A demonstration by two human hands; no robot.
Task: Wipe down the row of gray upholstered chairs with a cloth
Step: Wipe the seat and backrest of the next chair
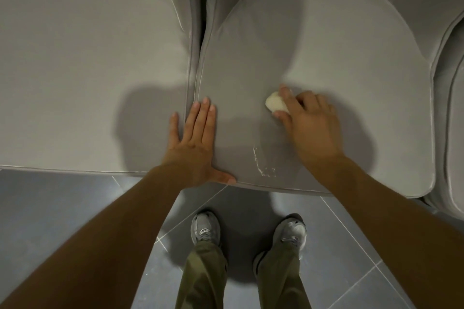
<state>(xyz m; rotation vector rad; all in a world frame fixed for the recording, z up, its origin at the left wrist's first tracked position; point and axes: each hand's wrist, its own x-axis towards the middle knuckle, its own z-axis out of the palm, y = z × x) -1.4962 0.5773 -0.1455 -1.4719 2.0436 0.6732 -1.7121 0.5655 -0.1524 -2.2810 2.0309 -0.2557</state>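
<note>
Two gray upholstered seats fill the upper part of the frame. The left chair seat [88, 70] and the middle chair seat [326, 52] stand side by side with a narrow seam between them. The edge of a third chair [453, 120] shows at the far right. Gray floor tiles [62, 208] run along the bottom, where olive trousers [200, 278] and gray shoes [206, 228] stand just in front of the seats.

Both bare forearms reach up from the lower corners. The left hand [195, 143] lies flat across the seam near the frame's centre. Its fingers are straight and slightly spread, the little finger on the left seat and the thumb along the middle seat's front edge. The right hand [308, 123] rests on the middle seat, its fingers curled round a small pale cloth [275, 104] that pokes out at the fingertips and touches the upholstery. A whitish smear [261, 163] marks the seat between the hands, near the front edge.
</note>
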